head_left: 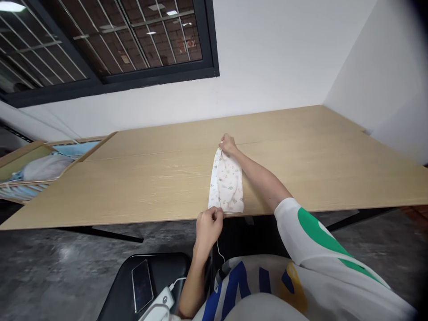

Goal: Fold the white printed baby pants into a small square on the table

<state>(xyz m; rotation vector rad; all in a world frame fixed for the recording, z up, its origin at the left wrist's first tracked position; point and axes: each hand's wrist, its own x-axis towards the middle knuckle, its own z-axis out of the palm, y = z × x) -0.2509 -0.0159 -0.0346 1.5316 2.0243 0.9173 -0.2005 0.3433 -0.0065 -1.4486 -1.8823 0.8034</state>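
Note:
A small white cloth with a fine printed pattern [225, 185] lies folded in a long strip on the wooden table [150, 178], running from the near edge away from me. My left hand [209, 225] is closed in a pinch on the cloth's near end at the table edge. My right hand [228, 145] is stretched forward and closed on the cloth's far end. The cloth is held flat between both hands.
A black stool [157, 272] at my lower left carries a phone [141, 285] and a white power bank with cable [162, 299]. A wooden crib with bedding [36, 167] stands at the left. White walls close off the back and right; a dark-framed window is above.

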